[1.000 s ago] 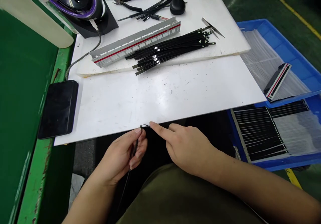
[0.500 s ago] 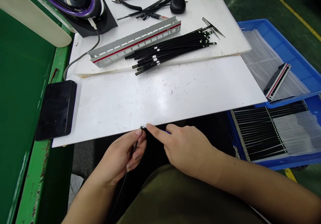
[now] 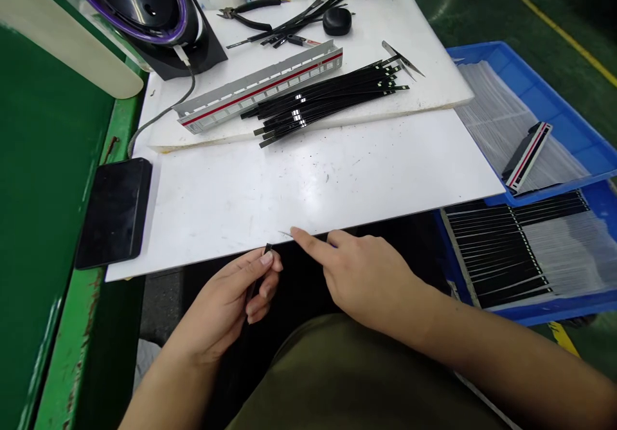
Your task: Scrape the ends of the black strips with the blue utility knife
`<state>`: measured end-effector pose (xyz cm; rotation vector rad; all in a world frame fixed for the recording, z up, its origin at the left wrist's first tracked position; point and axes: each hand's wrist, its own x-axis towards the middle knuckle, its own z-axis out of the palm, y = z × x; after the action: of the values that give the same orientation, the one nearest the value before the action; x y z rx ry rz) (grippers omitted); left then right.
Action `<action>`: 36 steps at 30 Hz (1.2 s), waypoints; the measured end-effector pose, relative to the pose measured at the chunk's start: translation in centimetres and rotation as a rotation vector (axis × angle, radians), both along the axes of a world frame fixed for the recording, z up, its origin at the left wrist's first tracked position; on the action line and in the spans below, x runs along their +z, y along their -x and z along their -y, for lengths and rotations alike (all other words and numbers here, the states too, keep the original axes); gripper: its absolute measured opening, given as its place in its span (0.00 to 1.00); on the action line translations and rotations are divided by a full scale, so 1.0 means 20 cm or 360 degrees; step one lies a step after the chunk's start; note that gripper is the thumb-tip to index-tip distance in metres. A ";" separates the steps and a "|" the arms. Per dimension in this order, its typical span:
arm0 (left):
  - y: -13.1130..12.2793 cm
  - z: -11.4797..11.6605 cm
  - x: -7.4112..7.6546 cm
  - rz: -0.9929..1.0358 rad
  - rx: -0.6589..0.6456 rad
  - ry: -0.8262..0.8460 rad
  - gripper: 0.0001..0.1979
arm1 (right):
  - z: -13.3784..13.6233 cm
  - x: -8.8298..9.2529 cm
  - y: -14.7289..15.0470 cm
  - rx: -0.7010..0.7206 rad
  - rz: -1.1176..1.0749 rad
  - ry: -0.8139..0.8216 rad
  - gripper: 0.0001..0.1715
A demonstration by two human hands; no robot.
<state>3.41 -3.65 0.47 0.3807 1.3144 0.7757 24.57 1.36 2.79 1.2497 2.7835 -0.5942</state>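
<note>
The white board (image 3: 299,179) lies flat across the bench, with a blue tray (image 3: 535,89) off its right edge and a black phone (image 3: 114,213) at its left edge. A pile of black strips (image 3: 328,99) rests on the board's far half, beside a grey rail (image 3: 260,88). At the near edge, the right hand (image 3: 366,276) points its index finger at the board, other fingers curled. The left hand (image 3: 231,301) pinches a thin black strip (image 3: 258,276) just below that edge.
</note>
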 end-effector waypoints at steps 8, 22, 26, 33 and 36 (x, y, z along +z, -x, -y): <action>0.02 -0.01 -0.01 0.0372 0.0054 0.0176 0.15 | -0.01 -0.01 -0.03 -0.0036 -0.0009 0.0099 0.38; 0.04 0.00 0.06 -0.0110 -0.0319 -0.0017 0.19 | -0.07 -0.01 -0.06 0.0085 -0.0154 0.0236 0.37; 0.05 0.00 0.02 -0.0435 -0.0532 -0.0124 0.24 | -0.08 -0.03 -0.06 0.0122 -0.0128 0.0206 0.36; 0.09 -0.01 -0.04 -0.0396 -0.0542 -0.0065 0.20 | -0.09 -0.05 -0.06 0.0188 -0.0098 0.0164 0.37; 0.11 -0.02 -0.04 -0.0408 -0.0613 -0.0089 0.22 | -0.10 -0.05 -0.06 0.0195 -0.0102 0.0159 0.37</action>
<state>1.31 -3.21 -0.33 0.7731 1.4016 0.4488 25.80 3.26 1.75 1.0516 2.8168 -0.7663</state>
